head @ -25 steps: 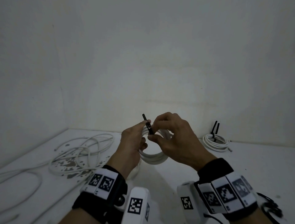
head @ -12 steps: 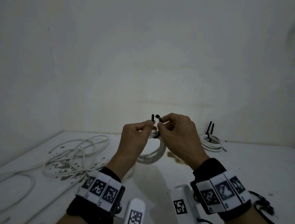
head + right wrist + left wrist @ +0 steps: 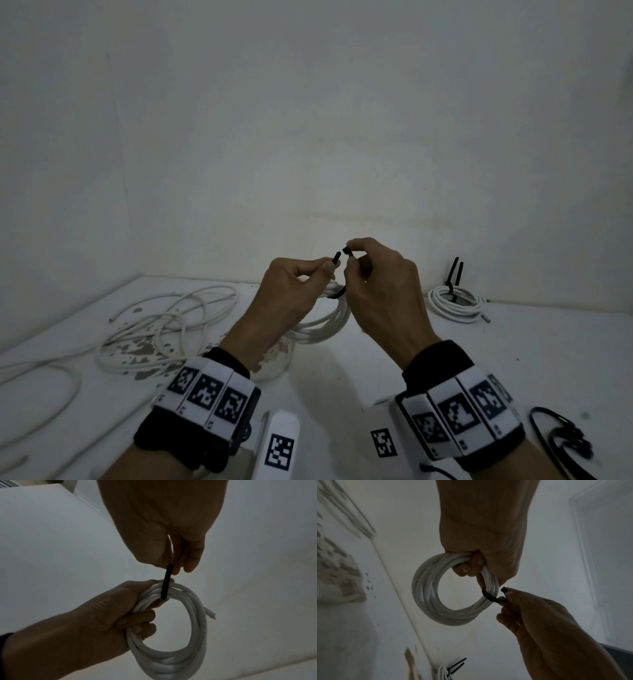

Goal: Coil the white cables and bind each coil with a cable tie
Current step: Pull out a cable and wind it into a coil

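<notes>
A white cable coil (image 3: pixel 325 322) hangs in the air above the table, gripped by my left hand (image 3: pixel 327 270), whose fingers curl round its strands (image 3: pixel 423 588). A black cable tie (image 3: pixel 489 596) loops round the coil's bundle (image 3: pixel 197 615). One tie end (image 3: pixel 336 257) sticks up from the left thumb and forefinger. My right hand (image 3: pixel 351 260) pinches the other tie end (image 3: pixel 346 251), and the strap (image 3: pixel 166 582) runs from its fingers down to the coil. The two ends stand a little apart. One cut cable end (image 3: pixel 211 615) pokes out of the coil.
A second white coil (image 3: pixel 452 303), bound with a black tie, lies at the back right by the wall. Loose white cables (image 3: pixel 164 322) sprawl over the stained left part of the table (image 3: pixel 342 377). Spare black ties (image 3: pixel 565 438) lie at the near right.
A second ago the tie stood upright between both hands, against the coil. Its two ends have since come apart, one in each hand, and the coil hangs lower from the left hand.
</notes>
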{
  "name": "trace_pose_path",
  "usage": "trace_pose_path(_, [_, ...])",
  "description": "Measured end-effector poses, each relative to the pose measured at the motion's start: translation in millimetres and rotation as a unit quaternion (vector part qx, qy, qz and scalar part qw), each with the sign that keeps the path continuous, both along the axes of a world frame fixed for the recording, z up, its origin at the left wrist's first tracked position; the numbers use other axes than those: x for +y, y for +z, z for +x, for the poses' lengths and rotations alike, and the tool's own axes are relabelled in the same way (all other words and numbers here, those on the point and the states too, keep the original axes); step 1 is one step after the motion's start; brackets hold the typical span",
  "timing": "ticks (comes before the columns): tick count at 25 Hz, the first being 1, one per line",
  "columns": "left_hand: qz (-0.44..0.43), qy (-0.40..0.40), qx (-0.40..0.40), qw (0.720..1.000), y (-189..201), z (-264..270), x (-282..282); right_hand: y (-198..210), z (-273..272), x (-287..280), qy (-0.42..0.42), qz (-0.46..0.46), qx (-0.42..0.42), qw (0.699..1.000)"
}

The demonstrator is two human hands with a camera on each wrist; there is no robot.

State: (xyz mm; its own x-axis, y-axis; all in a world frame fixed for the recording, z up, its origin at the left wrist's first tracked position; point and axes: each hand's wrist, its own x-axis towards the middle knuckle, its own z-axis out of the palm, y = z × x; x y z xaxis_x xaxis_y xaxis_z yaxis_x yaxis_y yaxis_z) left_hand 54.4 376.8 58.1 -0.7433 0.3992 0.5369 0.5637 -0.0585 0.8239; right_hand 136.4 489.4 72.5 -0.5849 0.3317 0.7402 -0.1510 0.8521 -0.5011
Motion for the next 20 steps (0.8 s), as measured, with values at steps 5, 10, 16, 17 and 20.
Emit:
trace_pose_path(5, [-0.045, 0.003, 0.047, 0.998, 0, -8, -5, -3, -1, -2, 0.005, 0.028, -0.006, 1.0])
trace_pose_path(10, [-0.076, 0.021, 0.073, 0.994, 3, -19, -11, -9, -5, -3, 0.005, 0.044, -0.011, 0.999])
trace_pose_path(16, [-0.113, 0.033, 0.106, 0.987, 6, -22, -15, -13, -8, -7, 0.012, 0.0, 0.002, 1.0])
trace_pose_path(17, [-0.123, 0.039, 0.118, 0.985, 7, -23, -17, -13, -8, -8, 0.01, 0.004, 0.002, 1.0])
trace_pose_path(20, [-0.138, 0.041, 0.131, 0.981, 8, -24, -21, -15, -10, -10, 0.008, -0.003, 0.001, 1.0])
